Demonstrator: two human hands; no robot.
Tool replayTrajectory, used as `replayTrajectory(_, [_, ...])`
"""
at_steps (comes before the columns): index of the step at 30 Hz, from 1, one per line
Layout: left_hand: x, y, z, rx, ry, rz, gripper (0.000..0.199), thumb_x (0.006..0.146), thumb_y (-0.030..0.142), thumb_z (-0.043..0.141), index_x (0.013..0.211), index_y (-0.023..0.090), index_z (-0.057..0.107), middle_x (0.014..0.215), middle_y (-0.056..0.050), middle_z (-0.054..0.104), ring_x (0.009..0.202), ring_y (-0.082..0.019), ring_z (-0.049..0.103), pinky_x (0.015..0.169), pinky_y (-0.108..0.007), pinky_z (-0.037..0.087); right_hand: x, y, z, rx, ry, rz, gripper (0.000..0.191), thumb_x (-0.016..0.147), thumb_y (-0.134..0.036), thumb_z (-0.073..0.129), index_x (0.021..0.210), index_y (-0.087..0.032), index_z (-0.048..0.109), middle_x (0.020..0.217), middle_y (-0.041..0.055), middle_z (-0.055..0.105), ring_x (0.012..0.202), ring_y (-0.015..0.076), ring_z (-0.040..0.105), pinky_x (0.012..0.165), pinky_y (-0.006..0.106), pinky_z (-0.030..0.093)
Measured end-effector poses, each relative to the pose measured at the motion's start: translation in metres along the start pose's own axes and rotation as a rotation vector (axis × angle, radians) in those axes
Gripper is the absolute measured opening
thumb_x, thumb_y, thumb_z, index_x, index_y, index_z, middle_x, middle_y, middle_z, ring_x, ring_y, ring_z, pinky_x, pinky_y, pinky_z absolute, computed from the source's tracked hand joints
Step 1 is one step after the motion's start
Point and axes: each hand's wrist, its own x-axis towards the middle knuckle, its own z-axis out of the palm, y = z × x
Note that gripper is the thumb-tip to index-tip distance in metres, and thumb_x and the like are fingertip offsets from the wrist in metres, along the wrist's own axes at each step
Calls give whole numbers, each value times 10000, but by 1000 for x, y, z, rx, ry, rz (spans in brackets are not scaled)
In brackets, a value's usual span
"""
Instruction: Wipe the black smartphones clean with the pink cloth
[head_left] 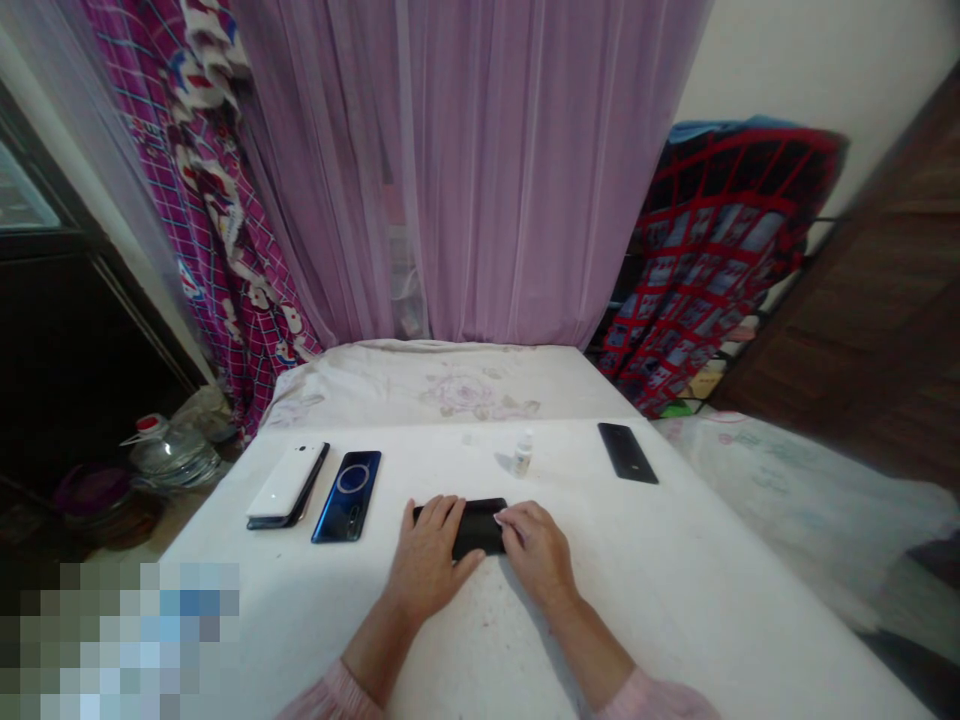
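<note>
A black smartphone [478, 527] lies sideways on the white-covered table, its dark glossy face up. My left hand [426, 562] holds its left end, fingers over the far side and thumb along the near edge. Over the right end, my right hand [538, 555] is closed in a pinch, fingertips at the glass. A tiny whitish bit shows at those fingertips, too small to name. Just beyond the phone stands a small white bottle [523, 456], upright.
To the left lie a blue phone [347, 498] with a ring on its back and a stack of phones topped by a white one [288, 483]. A black phone back [628, 453] lies at the right. Purple curtains [480, 180] hang behind the table [675, 600].
</note>
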Motion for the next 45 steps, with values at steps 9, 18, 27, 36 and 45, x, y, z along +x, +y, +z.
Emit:
replayTrajectory(9, [1,1,-6,-28,-37,0,587,886,492,524,1375,181,432,1388,-125,505,1291,-311,421,1099,-591,212,-11,-3,-6,-54,-14,36,257,805,-146,494,856,-239,728,898,30,682,875,175,620,784,265,478])
replayTrajectory(18, [1,1,-5,-25,-40,3,568,893,477,515,1367,175,435,1377,-128,511,1279,-297,434,1096,-597,209,29,0,11,-85,8,124,250,848,-172,495,889,-249,730,948,16,692,915,163,625,820,260,465])
replayTrajectory(27, [-3,6,-4,-24,-56,-28,590,894,496,500,1386,178,425,1392,-128,499,1296,-309,414,1105,-604,187,7,1,-1,-85,12,128,247,791,-158,505,840,-246,730,861,12,680,813,144,643,735,227,471])
replayTrajectory(36, [-13,19,-3,-116,-101,-1,656,875,582,484,1409,207,413,1419,-114,478,1320,-306,388,1134,-578,147,-7,9,-12,-9,66,101,258,822,-213,463,845,-235,719,898,26,683,852,164,641,792,267,490])
replayTrajectory(45, [-14,21,-3,-145,-98,12,663,856,597,518,1396,225,424,1418,-100,482,1316,-296,397,1134,-568,168,-11,6,-13,-62,30,98,221,774,-173,456,779,-235,668,874,18,663,839,167,626,768,267,476])
